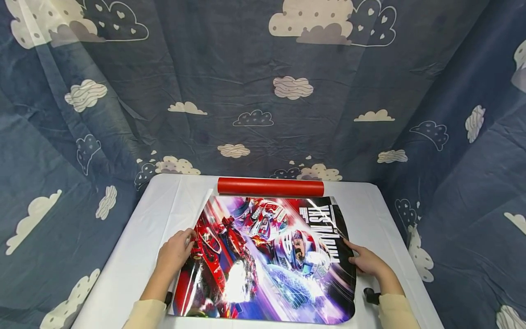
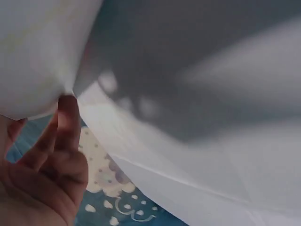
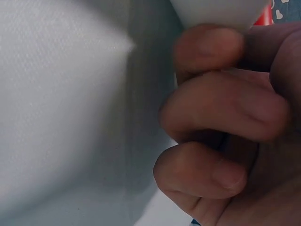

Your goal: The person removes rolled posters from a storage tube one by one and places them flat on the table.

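A glossy poster (image 1: pixel 267 269) with red racing cars, a helmeted driver and white lettering on a black band spreads over the front of the table in the head view. At its left edge, my left hand (image 1: pixel 174 251) pinches the sheet; the white underside (image 2: pixel 37 52) shows above those fingertips in the left wrist view. My right hand (image 1: pixel 370 263) holds the opposite edge beside the black band. In the right wrist view its fingers (image 3: pixel 221 103) are curled under the sheet, and a white piece of it rises above the index finger.
A red tube (image 1: pixel 271 187) lies crosswise behind the poster, near the table's back edge. White cloth covers the table (image 1: pixel 131 260). Dark blue curtains (image 1: pixel 230 64) with cloud prints stand behind it and at both sides. A black wrist device (image 1: pixel 371 296) sits by the right sleeve.
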The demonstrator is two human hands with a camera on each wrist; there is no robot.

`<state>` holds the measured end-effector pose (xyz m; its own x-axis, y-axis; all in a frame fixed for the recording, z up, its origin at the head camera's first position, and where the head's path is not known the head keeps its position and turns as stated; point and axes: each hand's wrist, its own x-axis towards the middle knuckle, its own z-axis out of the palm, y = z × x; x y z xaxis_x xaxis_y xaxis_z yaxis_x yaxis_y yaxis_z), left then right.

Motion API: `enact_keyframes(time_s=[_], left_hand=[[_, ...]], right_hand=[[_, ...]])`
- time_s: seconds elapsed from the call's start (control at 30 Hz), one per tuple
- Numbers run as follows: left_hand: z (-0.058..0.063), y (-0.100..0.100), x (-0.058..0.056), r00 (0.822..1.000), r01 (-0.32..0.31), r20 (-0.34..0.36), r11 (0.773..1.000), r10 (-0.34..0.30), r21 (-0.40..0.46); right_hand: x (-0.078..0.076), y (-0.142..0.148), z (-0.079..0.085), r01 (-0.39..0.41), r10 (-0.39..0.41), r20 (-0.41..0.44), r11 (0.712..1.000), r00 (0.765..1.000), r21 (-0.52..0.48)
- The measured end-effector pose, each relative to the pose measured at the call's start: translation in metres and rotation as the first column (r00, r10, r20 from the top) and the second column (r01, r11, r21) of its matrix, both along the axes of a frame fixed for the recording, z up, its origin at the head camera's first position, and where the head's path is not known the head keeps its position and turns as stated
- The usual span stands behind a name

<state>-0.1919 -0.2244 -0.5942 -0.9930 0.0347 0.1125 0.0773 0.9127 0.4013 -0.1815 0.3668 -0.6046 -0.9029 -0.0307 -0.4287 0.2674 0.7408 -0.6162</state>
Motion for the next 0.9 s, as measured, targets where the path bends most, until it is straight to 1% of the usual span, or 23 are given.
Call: enact_keyframes(time_s=[0.07, 0.13, 0.2, 0.27, 0.33, 0.37, 0.43, 0.5, 0.53, 0.57, 0.63, 0.67, 0.73, 0.77, 0.83, 0.9], left_hand=[[0.001, -0.008, -0.003, 0.999, 0.001, 0.049, 0.999, -0.003, 0.042], [0.001, -0.017, -0.007, 0.994, 0.005, 0.111, 0.996, -0.015, 0.094], [0.000, -0.025, -0.011, 0.984, 0.006, 0.174, 0.990, -0.032, 0.143], [-0.001, -0.034, -0.016, 0.970, 0.010, 0.235, 0.979, -0.059, 0.204], [-0.005, -0.042, -0.020, 0.956, 0.000, 0.282, 0.960, -0.081, 0.279], [-0.007, -0.045, -0.022, 0.948, -0.001, 0.301, 0.947, -0.101, 0.321], [-0.010, -0.052, -0.024, 0.933, -0.008, 0.331, 0.911, -0.141, 0.412], [-0.015, -0.057, -0.025, 0.922, -0.031, 0.354, 0.878, -0.160, 0.477], [-0.017, -0.059, -0.025, 0.919, -0.039, 0.359, 0.867, -0.164, 0.496], [-0.018, -0.061, -0.025, 0.916, -0.042, 0.364, 0.863, -0.168, 0.504], [-0.022, -0.063, -0.024, 0.914, -0.064, 0.376, 0.858, -0.156, 0.510], [-0.023, -0.063, -0.024, 0.914, -0.073, 0.379, 0.857, -0.147, 0.509], [-0.024, -0.064, -0.024, 0.916, -0.072, 0.372, 0.852, -0.149, 0.519], [-0.025, -0.065, -0.023, 0.915, -0.069, 0.370, 0.842, -0.159, 0.534], [-0.025, -0.065, -0.024, 0.913, -0.074, 0.366, 0.813, -0.178, 0.578], [-0.026, -0.067, -0.025, 0.913, -0.080, 0.362, 0.787, -0.188, 0.611]], right_hand=[[0.002, 0.002, -0.001, -0.001, 0.001, -0.004, 1.000, 1.000, -0.005], [0.005, 0.003, -0.001, -0.005, 0.005, -0.008, 1.000, 1.000, -0.016], [0.006, 0.004, -0.001, -0.003, 0.002, -0.013, 0.999, 1.000, -0.032], [0.008, 0.003, 0.000, -0.007, 0.006, -0.028, 0.999, 1.000, -0.047], [0.008, 0.001, 0.002, -0.013, 0.011, -0.038, 0.998, 0.999, -0.065], [0.008, 0.000, 0.002, -0.010, 0.007, -0.041, 0.997, 0.999, -0.072], [0.007, -0.001, 0.003, -0.013, 0.009, -0.048, 0.996, 0.999, -0.086], [0.005, -0.002, 0.004, -0.012, 0.006, -0.051, 0.995, 0.999, -0.101], [0.004, -0.003, 0.004, -0.002, -0.004, -0.052, 0.994, 0.999, -0.106], [0.004, -0.003, 0.004, 0.005, -0.011, -0.052, 0.993, 0.999, -0.114], [0.004, -0.003, 0.004, 0.007, -0.014, -0.050, 0.992, 0.999, -0.128], [0.004, -0.003, 0.004, 0.017, -0.023, -0.047, 0.991, 0.999, -0.135], [0.004, -0.002, 0.003, 0.035, -0.041, -0.040, 0.988, 0.998, -0.153], [0.004, -0.001, 0.002, 0.047, -0.054, -0.038, 0.985, 0.998, -0.164], [0.006, 0.002, 0.001, 0.062, -0.071, -0.046, 0.982, 0.996, -0.178], [0.007, 0.006, -0.001, 0.050, -0.064, -0.075, 0.981, 0.995, -0.186]])
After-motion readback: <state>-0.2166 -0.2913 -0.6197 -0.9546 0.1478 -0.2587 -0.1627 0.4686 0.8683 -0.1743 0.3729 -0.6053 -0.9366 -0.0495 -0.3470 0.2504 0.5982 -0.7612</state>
